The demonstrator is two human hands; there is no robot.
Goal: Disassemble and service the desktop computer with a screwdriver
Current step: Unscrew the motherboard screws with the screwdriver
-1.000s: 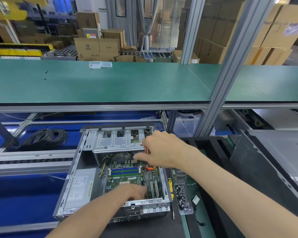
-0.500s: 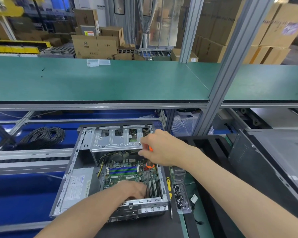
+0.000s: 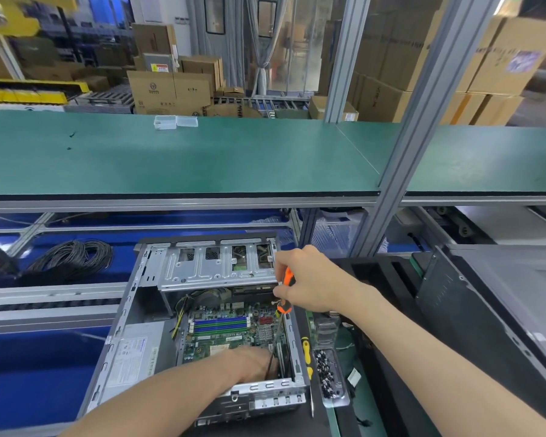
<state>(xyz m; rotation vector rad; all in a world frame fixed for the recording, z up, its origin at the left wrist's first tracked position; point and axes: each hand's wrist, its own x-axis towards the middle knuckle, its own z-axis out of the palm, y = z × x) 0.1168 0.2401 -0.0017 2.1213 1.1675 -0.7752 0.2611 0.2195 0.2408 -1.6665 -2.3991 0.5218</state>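
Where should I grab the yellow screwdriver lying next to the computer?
Grab the yellow screwdriver by its fat yellow-and-black handle, coming down from above. It lies flat in the narrow gap between the computer case and the clear tray of screws, so the sides look blocked. Its thin shaft points toward you.

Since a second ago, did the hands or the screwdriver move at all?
Barely. The right hand keeps its grip on the orange-handled screwdriver, whose shaft slants down into the open computer case, with the handle now a bit more upright. The left hand stays low on the motherboard by the tip. The screw tray has not moved.
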